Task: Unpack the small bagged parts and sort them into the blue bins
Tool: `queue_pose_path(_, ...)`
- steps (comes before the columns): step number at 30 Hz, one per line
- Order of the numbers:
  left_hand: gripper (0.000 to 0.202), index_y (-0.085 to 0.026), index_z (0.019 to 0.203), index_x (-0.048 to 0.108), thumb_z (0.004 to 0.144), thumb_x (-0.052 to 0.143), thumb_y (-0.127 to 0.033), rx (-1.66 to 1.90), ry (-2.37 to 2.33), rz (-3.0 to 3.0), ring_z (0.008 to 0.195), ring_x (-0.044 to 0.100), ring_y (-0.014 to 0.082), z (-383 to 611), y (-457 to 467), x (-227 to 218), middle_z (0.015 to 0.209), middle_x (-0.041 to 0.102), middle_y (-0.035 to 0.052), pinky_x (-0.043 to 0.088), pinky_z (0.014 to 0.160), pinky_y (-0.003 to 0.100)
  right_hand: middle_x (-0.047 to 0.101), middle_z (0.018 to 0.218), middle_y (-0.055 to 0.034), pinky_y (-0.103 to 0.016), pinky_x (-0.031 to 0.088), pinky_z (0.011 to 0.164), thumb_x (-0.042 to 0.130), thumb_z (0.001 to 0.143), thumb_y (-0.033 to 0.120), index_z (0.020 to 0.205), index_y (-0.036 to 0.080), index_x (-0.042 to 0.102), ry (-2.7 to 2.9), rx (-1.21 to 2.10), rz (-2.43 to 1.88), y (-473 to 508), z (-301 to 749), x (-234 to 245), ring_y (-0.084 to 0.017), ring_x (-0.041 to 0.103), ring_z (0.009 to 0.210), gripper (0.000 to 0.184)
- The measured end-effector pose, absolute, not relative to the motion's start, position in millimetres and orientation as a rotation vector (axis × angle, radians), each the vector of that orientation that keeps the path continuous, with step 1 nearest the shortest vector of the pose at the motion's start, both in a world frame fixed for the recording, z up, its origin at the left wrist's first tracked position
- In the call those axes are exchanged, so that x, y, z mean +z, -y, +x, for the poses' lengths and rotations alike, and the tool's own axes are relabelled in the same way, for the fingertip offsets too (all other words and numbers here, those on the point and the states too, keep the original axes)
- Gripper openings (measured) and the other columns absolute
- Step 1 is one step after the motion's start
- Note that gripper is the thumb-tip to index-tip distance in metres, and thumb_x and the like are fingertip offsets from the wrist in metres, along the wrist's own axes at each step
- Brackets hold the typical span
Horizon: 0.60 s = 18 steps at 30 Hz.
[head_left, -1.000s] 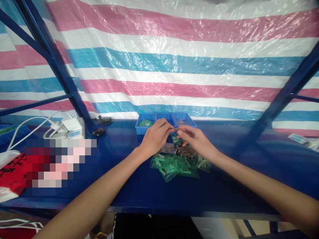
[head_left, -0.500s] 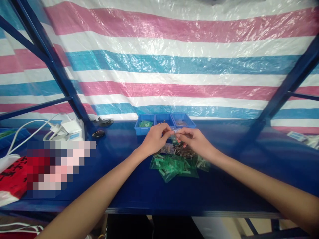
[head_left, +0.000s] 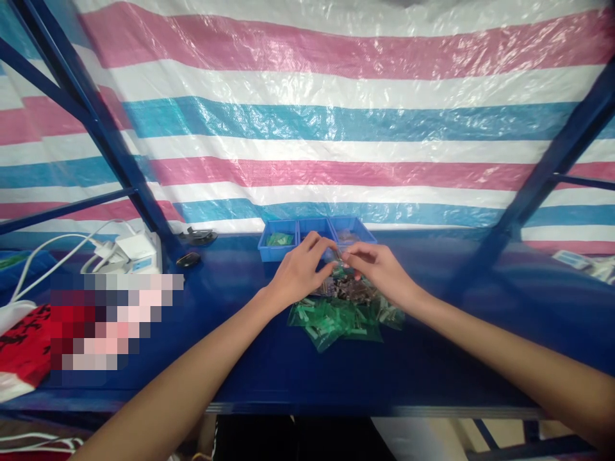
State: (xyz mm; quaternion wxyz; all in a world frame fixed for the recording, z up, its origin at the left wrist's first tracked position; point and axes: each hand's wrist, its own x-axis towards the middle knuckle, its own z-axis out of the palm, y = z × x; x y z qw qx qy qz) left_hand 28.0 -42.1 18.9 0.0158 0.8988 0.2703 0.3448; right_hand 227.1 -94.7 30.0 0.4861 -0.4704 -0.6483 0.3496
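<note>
My left hand (head_left: 302, 269) and my right hand (head_left: 377, 269) meet fingertip to fingertip over a heap of small plastic bags (head_left: 343, 315) on the blue bench. Both pinch one small clear bag (head_left: 338, 264) between them; its contents are too small to make out. The heap holds green bags in front and darker brown ones behind, under my hands. Just beyond my fingers stands a blue tray with three compartments (head_left: 288, 224); the left compartment holds a green bag (head_left: 278, 239).
A white power adapter with cables (head_left: 132, 248) lies at the left, beside a small black object (head_left: 188, 259) and another black piece (head_left: 198, 235). Blue frame posts (head_left: 100, 134) slant up on both sides. A striped tarpaulin (head_left: 336, 128) hangs behind. A red printed bag (head_left: 24, 339) lies far left.
Both hands stayed together over the heap and dropped slightly toward it; the fingers shifted on the small bag.
</note>
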Motion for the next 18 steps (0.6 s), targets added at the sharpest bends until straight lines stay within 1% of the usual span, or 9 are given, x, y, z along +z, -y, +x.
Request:
queue_pose_path(3,0.018,-0.022,0.117,0.058,0.103,0.049,-0.028,1.128,-0.78,2.792,0.089,0.061,0.0163,28,42,18,0.109,0.058,0.0051,0.049,0.068,0.028,0.069,0.105,-0.0092,-0.03,0.055,0.06,0.069,0.086,0.05,0.08,0.02,0.074,1.589,0.818,-1.122,97,225,35,-0.021,0.063,0.085,0.031)
queue_pose_path(4,0.018,-0.022,0.116,0.06,0.105,0.046,-0.027,1.143,-0.764,2.793,0.087,0.061,0.0157,28,41,18,0.107,0.059,0.0047,0.048,0.069,0.028,0.069,0.109,-0.0097,-0.03,0.056,0.06,0.067,0.087,0.05,0.081,0.02,0.074,1.586,0.805,-1.119,98,225,36,-0.021,0.063,0.085,0.032)
queue_pose_path(6,0.02,-0.021,0.111,0.062,0.106,0.043,-0.027,1.159,-0.764,2.794,0.084,0.061,0.0152,28,40,18,0.099,0.061,0.0035,0.047,0.07,0.028,0.07,0.105,-0.0086,-0.031,0.056,0.061,0.063,0.09,0.05,0.086,0.02,0.075,1.588,0.784,-1.126,97,226,37,-0.018,0.062,0.075,0.032)
queue_pose_path(8,0.021,-0.02,0.107,0.063,0.106,0.043,-0.027,1.156,-0.803,2.787,0.082,0.061,0.0153,29,40,18,0.093,0.062,0.0025,0.046,0.07,0.028,0.071,0.093,-0.0063,-0.032,0.056,0.062,0.061,0.092,0.049,0.09,0.02,0.075,1.61,0.771,-1.131,96,227,35,-0.017,0.06,0.067,0.032)
queue_pose_path(11,0.02,-0.02,0.107,0.064,0.105,0.047,-0.03,1.127,-0.887,2.76,0.081,0.062,0.016,29,40,18,0.093,0.064,0.0023,0.047,0.07,0.028,0.07,0.087,-0.0052,-0.031,0.055,0.061,0.063,0.091,0.048,0.093,0.021,0.075,1.654,0.727,-1.128,93,230,30,-0.018,0.061,0.071,0.029)
queue_pose_path(15,0.023,-0.02,0.119,0.058,0.103,0.048,-0.034,1.076,-0.969,2.708,0.084,0.065,0.0182,28,40,19,0.099,0.066,0.004,0.049,0.072,0.031,0.074,0.09,-0.0063,-0.034,0.053,0.062,0.062,0.091,0.044,0.099,0.02,0.075,1.658,0.577,-1.189,86,240,30,-0.02,0.062,0.069,0.028)
queue_pose_path(16,0.024,-0.021,0.121,0.056,0.103,0.048,-0.034,1.072,-0.987,2.699,0.084,0.065,0.0187,28,40,18,0.101,0.066,0.0045,0.05,0.073,0.031,0.075,0.094,-0.007,-0.035,0.054,0.066,0.061,0.091,0.042,0.099,0.02,0.076,1.654,0.517,-1.205,83,245,31,-0.021,0.064,0.072,0.027)
queue_pose_path(18,0.024,-0.021,0.122,0.055,0.103,0.047,-0.032,1.065,-1.017,2.695,0.084,0.065,0.0192,28,39,18,0.102,0.066,0.005,0.05,0.073,0.032,0.077,0.104,-0.0083,-0.039,0.054,0.077,0.06,0.092,0.039,0.101,0.02,0.077,1.64,0.399,-1.216,75,254,34,-0.025,0.069,0.087,0.026)
